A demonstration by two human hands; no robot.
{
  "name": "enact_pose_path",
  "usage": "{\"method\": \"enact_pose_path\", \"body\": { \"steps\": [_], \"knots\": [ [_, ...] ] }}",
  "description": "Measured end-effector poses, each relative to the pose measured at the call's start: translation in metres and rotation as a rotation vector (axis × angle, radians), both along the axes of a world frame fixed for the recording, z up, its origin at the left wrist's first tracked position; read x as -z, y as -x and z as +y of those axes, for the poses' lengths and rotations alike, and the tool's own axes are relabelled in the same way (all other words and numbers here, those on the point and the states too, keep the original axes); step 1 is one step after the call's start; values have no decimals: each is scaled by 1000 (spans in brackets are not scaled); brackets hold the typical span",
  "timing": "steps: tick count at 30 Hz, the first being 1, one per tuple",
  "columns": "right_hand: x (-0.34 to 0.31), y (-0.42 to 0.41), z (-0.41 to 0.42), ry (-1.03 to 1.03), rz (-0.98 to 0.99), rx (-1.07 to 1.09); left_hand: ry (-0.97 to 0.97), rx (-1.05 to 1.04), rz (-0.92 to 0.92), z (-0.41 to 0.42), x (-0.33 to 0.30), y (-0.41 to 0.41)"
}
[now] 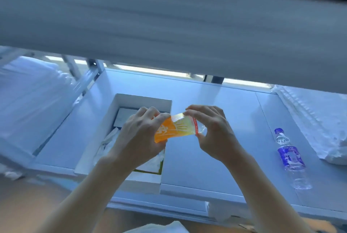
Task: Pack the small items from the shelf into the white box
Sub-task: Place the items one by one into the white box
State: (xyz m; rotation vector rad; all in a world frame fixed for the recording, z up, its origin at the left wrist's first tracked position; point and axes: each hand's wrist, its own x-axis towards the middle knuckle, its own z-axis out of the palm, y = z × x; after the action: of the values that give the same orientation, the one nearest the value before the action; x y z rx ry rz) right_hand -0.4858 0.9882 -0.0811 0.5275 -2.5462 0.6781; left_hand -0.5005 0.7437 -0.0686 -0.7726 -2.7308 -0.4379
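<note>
In the middle of the frame both hands hold one small orange packet [173,127] in the air, just above the right edge of the white box [120,101]. The left hand [139,135] grips the orange end of the packet, with the fingers curled over its top and the thumb side under it. The right hand [212,129] pinches the other end, where a red strip and a clear plastic edge show. The packet looks thin and soft, and it bends a little between the two hands.

The box stands open on the white shelf [216,139], to the left of centre. Inside it I see a dark flat card or case at the back and some white wrapped things near the front; what exactly they are is not clear.

The risk I see is the position: the packet hangs partly over the box wall and partly over the shelf. If the hands let go here, it may land on the rim and slide outside. If the two hands pull apart too hard, the clear edge may tear.

At the right of the frame a water bottle [290,157] lies on the shelf, well apart from the hands.
</note>
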Motion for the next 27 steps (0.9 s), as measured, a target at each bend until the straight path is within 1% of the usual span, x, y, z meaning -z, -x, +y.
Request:
{"method": "enact_pose_path", "body": {
  "steps": [7, 12, 14, 18, 22, 27],
  "knots": [
    [-3, 42, -69, -39, -73, -226, -3, -199, -46, -68, 13, -8],
    [6, 71, -116, -199, -181, -353, -25, -313, -94, -98, 34, -21],
    [11, 79, -133, -245, -217, -393, -34, -339, -124, -107, 41, -25],
    [19, 88, -156, -271, -283, -443, -72, -372, -161, -119, 53, -31],
    [21, 97, -173, -266, -295, -473, -111, -377, -141, -123, 60, -33],
    [25, 107, -184, -262, -286, -507, -101, -387, -114, -124, 67, -29]
  ]
}}
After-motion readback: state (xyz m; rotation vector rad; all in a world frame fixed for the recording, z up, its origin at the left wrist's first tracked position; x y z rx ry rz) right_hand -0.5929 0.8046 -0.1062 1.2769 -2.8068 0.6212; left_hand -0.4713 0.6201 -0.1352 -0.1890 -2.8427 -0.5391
